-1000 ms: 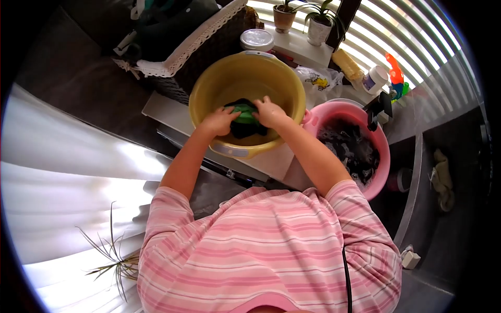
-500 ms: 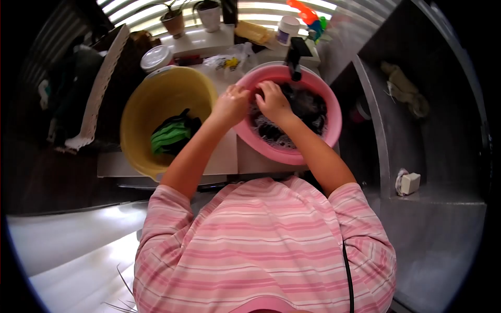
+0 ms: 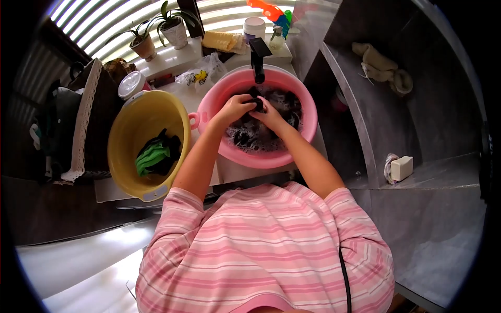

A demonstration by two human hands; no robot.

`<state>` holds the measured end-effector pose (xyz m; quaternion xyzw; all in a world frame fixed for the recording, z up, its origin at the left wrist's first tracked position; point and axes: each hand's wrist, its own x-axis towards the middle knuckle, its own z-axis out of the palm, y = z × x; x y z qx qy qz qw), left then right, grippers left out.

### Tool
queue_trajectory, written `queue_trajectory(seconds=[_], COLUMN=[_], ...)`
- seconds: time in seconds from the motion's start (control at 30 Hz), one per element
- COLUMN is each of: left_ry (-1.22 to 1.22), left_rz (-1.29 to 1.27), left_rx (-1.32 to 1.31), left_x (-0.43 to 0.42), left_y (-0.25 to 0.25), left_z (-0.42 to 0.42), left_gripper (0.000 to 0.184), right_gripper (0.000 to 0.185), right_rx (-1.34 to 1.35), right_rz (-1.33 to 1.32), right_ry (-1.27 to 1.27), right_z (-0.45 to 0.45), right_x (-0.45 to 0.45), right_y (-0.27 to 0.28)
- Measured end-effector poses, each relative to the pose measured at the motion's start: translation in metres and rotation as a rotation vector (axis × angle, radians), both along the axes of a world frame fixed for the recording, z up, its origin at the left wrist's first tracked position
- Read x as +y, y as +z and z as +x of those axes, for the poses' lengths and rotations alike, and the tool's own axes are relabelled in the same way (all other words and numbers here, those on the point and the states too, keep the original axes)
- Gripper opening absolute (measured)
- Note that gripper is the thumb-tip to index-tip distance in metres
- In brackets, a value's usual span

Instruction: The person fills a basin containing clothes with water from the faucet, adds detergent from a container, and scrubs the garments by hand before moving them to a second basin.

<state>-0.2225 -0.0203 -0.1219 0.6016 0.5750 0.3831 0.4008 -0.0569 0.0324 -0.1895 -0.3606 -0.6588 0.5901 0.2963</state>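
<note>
From my remote station I observe the left hand (image 3: 239, 108) and right hand (image 3: 270, 116), fingers curled closed upon a black cloth (image 3: 257, 104), over sudsy water (image 3: 255, 144) inside the pink basin (image 3: 311, 117); a black faucet (image 3: 258, 49) overhangs that basin's far rim; left of it, a yellow basin (image 3: 119, 130) holds green cloth (image 3: 152, 158).
</note>
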Motion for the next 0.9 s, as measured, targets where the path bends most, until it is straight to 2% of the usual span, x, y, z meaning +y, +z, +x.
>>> queue_trajectory(seconds=[0.03, 0.07, 0.13, 0.17, 0.2, 0.27, 0.33, 0.4, 0.43, 0.47, 0.5, 0.53, 0.6, 0.63, 0.67, 0.7, 0.77, 0.8, 0.87, 0.9], left_ry=[-0.011, -0.008, 0.02, 0.073, 0.077, 0.244, 0.205, 0.261, 0.261, 0.379, 0.499, 0.499, 0.554, 0.554, 0.635, 0.702, 0.705, 0.706, 0.712, 0.773], left_rz=[-0.042, -0.041, -0.104, -0.094, -0.09, -0.14, -0.14, -0.196, -0.194, -0.184, -0.172, -0.171, -0.374, -0.374, -0.312, -0.246, -0.25, -0.257, -0.242, -0.242], left_rx=[-0.181, -0.179, -0.359, -0.523, -0.524, -0.637, -0.686, -0.545, -0.542, -0.589, -0.637, -0.637, -1.019, -1.019, -0.706, -0.391, -0.347, -0.304, -0.317, -0.394], left_x=[-0.001, -0.004, -0.01, -0.013, -0.017, -0.024, -0.015, -0.013, -0.012, -0.011, -0.012, -0.012, -0.014, -0.017, -0.018, -0.019, -0.012, -0.006, 0.014, 0.018], left_y=[0.009, 0.019, 0.039, 0.045, 0.052, 0.063, 0.036, 0.019, 0.009, 0.001, 0.0, 0.0, 0.005, 0.005, 0.005, 0.003, -0.018, -0.038, -0.089, -0.093], left_z=[0.002, 0.002, 0.003, 0.005, 0.005, 0.003, -0.014, -0.028, -0.029, -0.029, -0.028, -0.028, -0.026, -0.022, -0.016, -0.013, -0.014, -0.015, -0.011, 0.0], left_gripper=[0.024, 0.024, 0.019, 0.015, 0.015, 0.012, 0.011, 0.019, 0.019, 0.018, 0.017, 0.017, 0.017, 0.017, 0.019, 0.021, 0.022, 0.023, 0.026, 0.026], right_gripper=[0.058, 0.058, 0.042, 0.03, 0.03, 0.026, 0.026, 0.029, 0.034, 0.034, 0.036, 0.038, 0.038, 0.037, 0.036, 0.036, 0.032, 0.032, 0.028, 0.028], right_rx=[0.272, 0.274, 0.176, 0.171, 0.169, 0.079, 0.055, -0.236, -0.16, -0.157, -0.269, -0.383, -0.396, -0.528, -0.66, -0.66, -0.772, -0.774, -0.809, -0.736], right_rz=[-0.112, -0.111, -0.331, -0.266, -0.264, -0.282, -0.221, -0.094, 0.097, 0.099, 0.156, 0.213, 0.168, 0.305, 0.443, 0.443, 0.475, 0.476, 0.421, 0.393], right_ry=[0.115, 0.118, 0.329, 0.327, 0.332, 0.261, 0.254, 0.202, 0.229, 0.229, 0.258, 0.286, 0.376, 0.359, 0.34, 0.341, 0.117, 0.116, -0.324, -0.433], right_z=[0.004, 0.008, 0.017, 0.018, 0.021, 0.032, 0.041, 0.052, 0.054, 0.057, 0.06, 0.062, 0.067, 0.068, 0.069, 0.071, 0.072, 0.068, 0.052, 0.042], right_x=[-0.002, -0.004, -0.003, -0.008, -0.008, -0.005, 0.015, 0.029, 0.043, 0.05, 0.053, 0.057, 0.068, 0.069, 0.071, 0.073, 0.073, 0.071, 0.059, 0.051], right_y=[0.009, 0.021, 0.034, 0.034, 0.036, 0.04, 0.029, 0.035, 0.019, 0.025, 0.036, 0.047, 0.051, 0.051, 0.048, 0.039, 0.018, 0.009, -0.002, -0.002])
